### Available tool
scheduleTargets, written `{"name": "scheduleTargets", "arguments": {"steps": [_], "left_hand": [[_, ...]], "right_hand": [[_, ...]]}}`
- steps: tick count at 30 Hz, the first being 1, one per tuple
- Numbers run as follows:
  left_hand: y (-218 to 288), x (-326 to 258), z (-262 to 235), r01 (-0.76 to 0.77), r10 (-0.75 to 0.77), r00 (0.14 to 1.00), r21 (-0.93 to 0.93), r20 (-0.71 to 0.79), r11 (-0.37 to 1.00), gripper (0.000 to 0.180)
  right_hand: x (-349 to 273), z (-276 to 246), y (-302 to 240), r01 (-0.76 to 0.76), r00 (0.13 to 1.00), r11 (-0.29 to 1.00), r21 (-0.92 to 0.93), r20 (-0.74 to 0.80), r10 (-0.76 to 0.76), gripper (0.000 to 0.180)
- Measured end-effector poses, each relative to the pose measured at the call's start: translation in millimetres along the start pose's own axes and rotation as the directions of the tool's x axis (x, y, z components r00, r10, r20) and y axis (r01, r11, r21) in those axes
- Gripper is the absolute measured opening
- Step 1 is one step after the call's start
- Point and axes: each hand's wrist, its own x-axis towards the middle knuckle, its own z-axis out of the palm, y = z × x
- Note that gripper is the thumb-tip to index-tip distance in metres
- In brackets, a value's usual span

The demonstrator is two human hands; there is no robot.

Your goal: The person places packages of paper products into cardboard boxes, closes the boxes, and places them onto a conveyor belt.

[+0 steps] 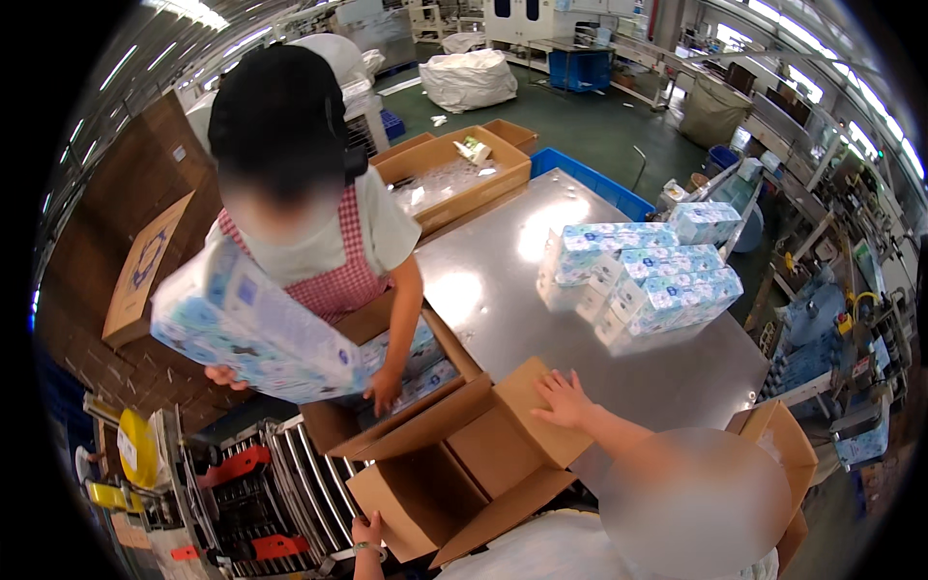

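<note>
In front of me stands an open, empty-looking cardboard box (488,449) with its flaps spread. My left hand (367,532), a bracelet at its wrist, grips the edge of the flap on the near left. Flat on the far-right flap lies my right hand (564,398), fingers spread. Adjoining it, a second cardboard box (435,411) holds blue-and-white packs (425,372). Across from me a co-worker in a black cap and red checked apron tilts a large blue-and-white pack bundle (256,324) over that box, one hand beneath it and the other at the box opening.
Several blue-and-white packs (657,280) are grouped on the metal table (503,280). Behind it are a blue crate (594,184) and a carton of clear plastic (445,179). A roller conveyor (309,474) runs at the left, near stacked cardboard (106,377).
</note>
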Motion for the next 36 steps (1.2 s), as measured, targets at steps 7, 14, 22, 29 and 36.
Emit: {"name": "scheduleTargets", "arguments": {"steps": [7, 14, 22, 29, 36], "left_hand": [[122.4, -71.2, -46.5, -0.603, 0.639, 0.571, 0.264, -0.516, 0.753, 0.065], [337.7, -181.9, -1.4, -0.95, 0.936, 0.25, 0.126, -0.246, 0.287, 0.049], [496.6, -291.6, 81.4, -0.995, 0.995, 0.054, 0.093, 0.081, 0.047, 0.085], [554.6, -223.3, 82.4, -0.784, 0.749, 0.367, -0.251, 0.551, 0.568, 0.085], [440.4, -215.1, -44.7, -0.264, 0.829, 0.198, -0.786, 0.523, 0.559, 0.085]], "right_hand": [[58.7, -204.2, 175.9, -0.252, 0.691, 0.966, -0.062, -0.711, 0.135, 0.042], [103.9, -127.5, 196.6, -0.233, 0.76, 0.963, -0.138, -0.643, 0.092, 0.012], [-29.0, -216.5, 172.0, -0.349, 0.606, 0.889, 0.297, -0.652, 0.456, 0.029], [-80.8, -145.9, 226.5, -0.452, 0.521, 0.765, 0.459, -0.56, 0.644, 0.037], [-180.4, -120.6, 79.7, -0.595, 0.63, 0.802, 0.062, -0.584, 0.512, 0.058]]}}
